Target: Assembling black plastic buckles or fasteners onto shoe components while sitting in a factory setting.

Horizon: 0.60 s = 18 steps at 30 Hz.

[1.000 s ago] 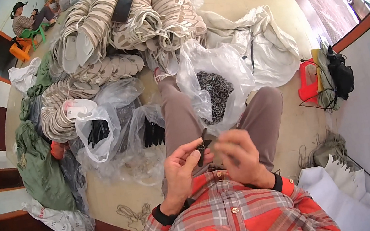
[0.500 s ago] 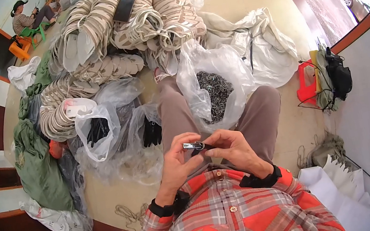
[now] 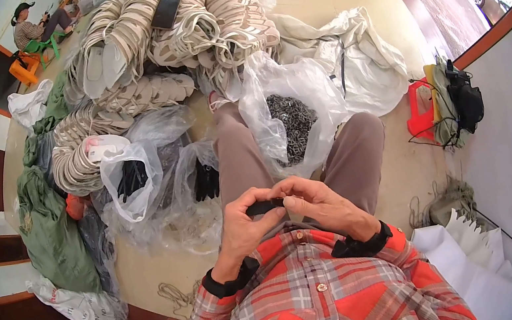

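We see the strap [image 3: 260,208] between the two hands, just on the body side of the clear bag [image 3: 251,97]. The left hand [image 3: 242,228] holds the strap with thumb and fingers closed on it; the right hand [image 3: 331,204] pinches its right end with thumb and forefinger. The fingers cover this end, so we cannot tell how it is made. We think the first risk is that the strap slips, because the hold seems to be by the fingertips only; then it may drop to the lap, on the near side of the bag. A twist may also pass without notice, since the fingers hide it. The metal pieces [image 3: 294,128] inside the bag may spill if the knees [image 3: 361,136], left and right of it, press its soft wall. Beyond the bag, to its left, the phone [image 3: 166,11] lies on stacked shoes [image 3: 240,11]; it may slide if these are shaken.
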### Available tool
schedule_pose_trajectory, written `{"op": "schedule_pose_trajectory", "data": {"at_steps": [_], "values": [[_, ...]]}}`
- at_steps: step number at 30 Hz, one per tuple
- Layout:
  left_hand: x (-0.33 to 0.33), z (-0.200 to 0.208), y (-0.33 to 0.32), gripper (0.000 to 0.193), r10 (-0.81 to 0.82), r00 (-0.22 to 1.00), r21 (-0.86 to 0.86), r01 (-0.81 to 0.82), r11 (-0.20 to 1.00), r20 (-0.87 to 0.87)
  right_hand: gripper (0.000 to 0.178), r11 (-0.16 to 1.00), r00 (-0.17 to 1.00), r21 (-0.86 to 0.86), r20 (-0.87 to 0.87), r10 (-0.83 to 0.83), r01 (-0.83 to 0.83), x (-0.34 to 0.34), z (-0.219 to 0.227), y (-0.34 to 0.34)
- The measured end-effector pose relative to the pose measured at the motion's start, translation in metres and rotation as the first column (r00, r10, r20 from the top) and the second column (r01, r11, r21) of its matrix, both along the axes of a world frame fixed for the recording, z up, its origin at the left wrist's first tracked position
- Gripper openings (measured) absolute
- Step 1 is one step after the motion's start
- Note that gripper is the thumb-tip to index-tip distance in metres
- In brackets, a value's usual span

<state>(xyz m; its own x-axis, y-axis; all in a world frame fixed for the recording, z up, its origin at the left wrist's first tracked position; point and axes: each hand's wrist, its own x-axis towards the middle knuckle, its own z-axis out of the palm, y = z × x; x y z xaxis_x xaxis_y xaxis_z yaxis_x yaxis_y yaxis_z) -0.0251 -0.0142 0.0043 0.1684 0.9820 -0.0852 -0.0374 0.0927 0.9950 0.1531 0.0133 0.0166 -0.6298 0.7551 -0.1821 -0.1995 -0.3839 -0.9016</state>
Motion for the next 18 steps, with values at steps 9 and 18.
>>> {"op": "schedule_pose_trajectory", "data": {"at_steps": [9, 18], "values": [[0.005, -0.001, -0.007, 0.02, -0.015, 1.0, -0.125, 0.016, 0.992, 0.005, 0.018, 0.973, 0.997, -0.232, 0.08, 0.001, 0.018, 0.009, -0.006, -0.001], [0.007, -0.001, -0.007, 0.022, -0.049, 0.992, 0.013, 0.051, 0.999, -0.115, 0.017, 0.955, 0.995, -0.278, 0.031, -0.095, 0.1, 0.013, -0.014, -0.001]]}}
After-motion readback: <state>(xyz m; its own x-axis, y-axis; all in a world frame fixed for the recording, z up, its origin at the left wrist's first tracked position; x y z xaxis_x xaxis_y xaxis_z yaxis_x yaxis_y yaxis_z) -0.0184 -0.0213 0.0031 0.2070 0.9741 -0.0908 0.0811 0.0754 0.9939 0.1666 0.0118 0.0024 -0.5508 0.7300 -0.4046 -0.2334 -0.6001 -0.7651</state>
